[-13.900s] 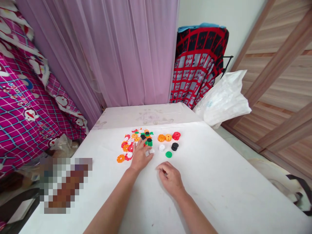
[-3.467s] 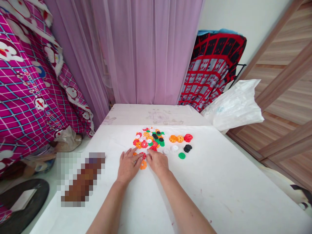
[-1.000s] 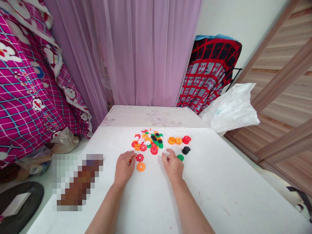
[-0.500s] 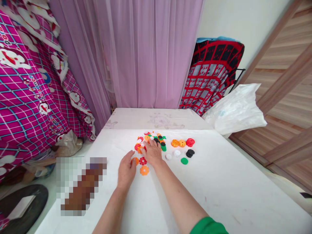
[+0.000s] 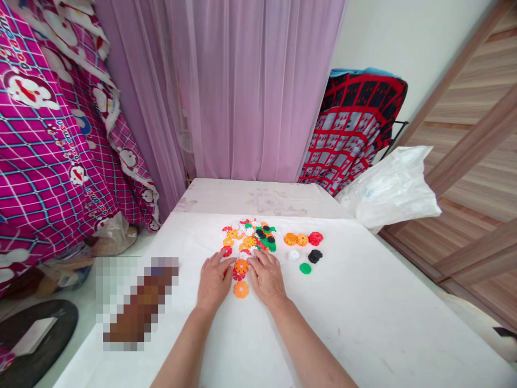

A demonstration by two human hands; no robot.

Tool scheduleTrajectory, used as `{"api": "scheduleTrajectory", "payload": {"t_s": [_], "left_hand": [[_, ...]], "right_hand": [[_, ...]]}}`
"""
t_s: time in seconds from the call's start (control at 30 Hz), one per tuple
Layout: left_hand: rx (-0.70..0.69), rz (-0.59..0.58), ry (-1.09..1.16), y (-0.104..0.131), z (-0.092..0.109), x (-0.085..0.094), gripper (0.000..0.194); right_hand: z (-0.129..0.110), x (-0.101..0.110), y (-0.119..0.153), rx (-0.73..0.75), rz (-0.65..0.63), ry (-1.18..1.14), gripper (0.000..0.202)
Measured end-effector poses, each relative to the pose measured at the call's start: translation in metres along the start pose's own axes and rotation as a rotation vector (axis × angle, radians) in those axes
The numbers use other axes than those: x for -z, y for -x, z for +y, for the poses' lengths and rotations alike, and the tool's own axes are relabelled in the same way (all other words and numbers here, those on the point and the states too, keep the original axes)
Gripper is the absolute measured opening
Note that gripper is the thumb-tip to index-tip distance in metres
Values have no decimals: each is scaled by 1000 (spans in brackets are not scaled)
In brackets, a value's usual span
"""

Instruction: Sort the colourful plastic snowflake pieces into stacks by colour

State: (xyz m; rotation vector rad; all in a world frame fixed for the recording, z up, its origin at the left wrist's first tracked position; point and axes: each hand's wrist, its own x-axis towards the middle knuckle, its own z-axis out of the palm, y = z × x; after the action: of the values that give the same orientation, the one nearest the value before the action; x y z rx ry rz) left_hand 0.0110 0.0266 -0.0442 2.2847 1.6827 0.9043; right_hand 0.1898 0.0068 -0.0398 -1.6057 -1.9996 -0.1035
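A loose pile of flower-shaped plastic discs (image 5: 249, 241) in orange, red, white, green and black lies on the white-covered table (image 5: 343, 323). My left hand (image 5: 215, 277) rests at the pile's near left side, fingers spread, thumb beside an orange disc (image 5: 241, 265). On the other side of that disc is my right hand (image 5: 269, 276), its fingers spread low over the near edge of the pile. A red disc (image 5: 238, 277) shows partly under the orange one. Closer to me lies another orange disc (image 5: 241, 290). Neither hand visibly grips a disc.
Right of the pile sit small colour groups: orange discs (image 5: 290, 238), red discs (image 5: 315, 238), white discs (image 5: 293, 255), black discs (image 5: 315, 256) and a green disc (image 5: 305, 268). A white plastic bag (image 5: 398, 186) stands past the table's right edge. Purple curtains (image 5: 258, 91) hang behind.
My right hand has drawn back from the pile toward me and slightly right. An orange disc now lies between my hands over the red one. Discs in the pile have shifted.
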Motion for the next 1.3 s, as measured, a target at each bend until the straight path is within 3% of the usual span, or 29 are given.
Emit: {"api": "scheduleTrajectory", "payload": {"t_s": [0.23,0.6,0.73,0.8,0.93,1.13,1.3], "left_hand": [[-46,-67,-4,5,9,2,33],[13,-47,-35,4,16,9,22],[20,-38,-18,4,13,6,20],[20,-36,-15,4,12,4,21],[12,-24,-6,4,11,5,24],[-62,-32,71,3,13,9,22],[10,-86,134,0,12,9,18]], "right_hand": [[5,10,15,-142,51,9,26],[-10,2,-12,-91,16,12,36],[-6,-1,-11,-22,63,-20,18],[-4,-2,-10,-2,115,-49,11],[-2,-3,-2,-15,203,-147,21],[-12,-1,10,-123,157,-429,23],[-15,1,8,-102,125,-520,21]]}}
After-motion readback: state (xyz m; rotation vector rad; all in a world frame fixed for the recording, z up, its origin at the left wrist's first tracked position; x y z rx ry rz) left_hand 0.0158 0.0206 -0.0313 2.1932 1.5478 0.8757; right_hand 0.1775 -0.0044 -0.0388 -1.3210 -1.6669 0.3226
